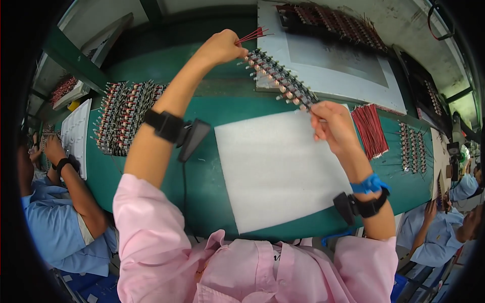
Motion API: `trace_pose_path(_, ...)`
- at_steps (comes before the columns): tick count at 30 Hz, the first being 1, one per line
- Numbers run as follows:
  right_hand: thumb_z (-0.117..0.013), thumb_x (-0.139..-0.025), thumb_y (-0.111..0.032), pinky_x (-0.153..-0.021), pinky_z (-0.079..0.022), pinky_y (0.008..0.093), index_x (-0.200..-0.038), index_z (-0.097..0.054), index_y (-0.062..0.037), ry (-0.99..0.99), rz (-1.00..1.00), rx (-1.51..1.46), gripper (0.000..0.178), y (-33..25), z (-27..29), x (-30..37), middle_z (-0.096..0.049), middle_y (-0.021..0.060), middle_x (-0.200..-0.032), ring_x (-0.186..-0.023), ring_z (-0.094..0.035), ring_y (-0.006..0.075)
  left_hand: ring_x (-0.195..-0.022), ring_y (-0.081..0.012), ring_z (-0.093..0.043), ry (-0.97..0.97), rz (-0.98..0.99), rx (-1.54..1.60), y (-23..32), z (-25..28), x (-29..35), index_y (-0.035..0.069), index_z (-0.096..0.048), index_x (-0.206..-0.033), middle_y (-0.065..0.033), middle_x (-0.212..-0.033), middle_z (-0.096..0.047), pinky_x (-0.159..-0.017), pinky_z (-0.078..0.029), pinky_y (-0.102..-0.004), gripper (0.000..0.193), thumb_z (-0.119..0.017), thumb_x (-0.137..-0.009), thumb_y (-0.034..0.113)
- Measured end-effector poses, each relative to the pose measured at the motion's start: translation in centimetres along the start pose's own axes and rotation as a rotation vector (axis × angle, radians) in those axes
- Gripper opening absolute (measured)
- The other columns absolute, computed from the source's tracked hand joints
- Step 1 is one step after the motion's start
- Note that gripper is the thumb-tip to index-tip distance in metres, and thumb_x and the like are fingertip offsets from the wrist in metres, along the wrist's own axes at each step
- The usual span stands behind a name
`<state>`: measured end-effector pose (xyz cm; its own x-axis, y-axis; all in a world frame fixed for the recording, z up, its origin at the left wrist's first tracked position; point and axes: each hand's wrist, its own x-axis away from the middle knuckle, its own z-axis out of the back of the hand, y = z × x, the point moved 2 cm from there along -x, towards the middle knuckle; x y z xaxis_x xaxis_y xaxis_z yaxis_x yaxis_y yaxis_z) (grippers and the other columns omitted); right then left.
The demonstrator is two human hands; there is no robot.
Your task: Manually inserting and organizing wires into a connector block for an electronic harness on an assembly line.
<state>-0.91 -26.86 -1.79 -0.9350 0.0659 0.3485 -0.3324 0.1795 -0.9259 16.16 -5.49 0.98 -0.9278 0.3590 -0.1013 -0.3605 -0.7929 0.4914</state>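
A long strip of small electronic parts [280,76] is stretched slantwise above the far edge of a white foam sheet [283,169]. My left hand [222,48] is closed at its far left end, and several thin red wires [252,35] stick out past the fingers. Whether those wires are joined to the strip is hidden by the hand. At the lower right end, my right hand [333,123] pinches the strip between thumb and fingers. Close to the right hand lies a bundle of red wires [370,132] on the green table mat [202,197].
Rows of similar strips [126,116] stand at the left, and more strips [414,149] lie at the right. A pale metal panel [333,60] at the back bears further strips. People in blue sit at both sides. A cable [185,202] hangs from my left wrist.
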Motion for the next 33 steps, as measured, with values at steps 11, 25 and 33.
trace_pose_path(11,-0.049,-0.078,-0.009,-0.031,-0.036,0.0219,-0.072,-0.051,0.0004,-0.044,-0.149,0.135,0.011,7.3,-0.2,13.2,-0.05,0.0057,-0.053,-0.031,-0.039,0.0084,-0.05,-0.0167,-0.049,-0.299,0.019,0.106,1.8,-2.3,16.0,-0.004,-0.058,-0.065,-0.0113,-0.053,-0.052,-0.048,-0.037,-0.0315,0.022,-0.061,-0.066,0.018)
trace_pose_path(25,-0.048,-0.08,-0.017,-0.032,-0.032,0.0202,-0.066,-0.053,0.0017,-0.12,-0.13,0.569,0.024,7.6,1.2,11.9,-0.049,0.0041,-0.048,-0.036,-0.042,0.0072,-0.043,-0.0131,-0.041,-0.26,0.068,0.003,1.1,-2.6,17.5,-0.001,-0.052,-0.059,-0.0047,-0.049,-0.046,-0.042,-0.032,-0.0298,0.028,-0.06,-0.07,0.023)
trace_pose_path(33,-0.051,-0.08,-0.011,-0.038,-0.037,0.0198,-0.073,-0.056,0.0004,-0.209,0.191,0.409,0.014,5.5,-3.5,13.6,-0.054,0.0036,-0.054,-0.043,-0.048,0.008,-0.056,-0.0087,-0.045,-0.415,0.367,1.666,7.4,-5.7,23.4,0.0,-0.052,-0.084,-0.0013,-0.065,-0.048,-0.051,-0.039,-0.0222,0.031,-0.041,-0.087,0.029)
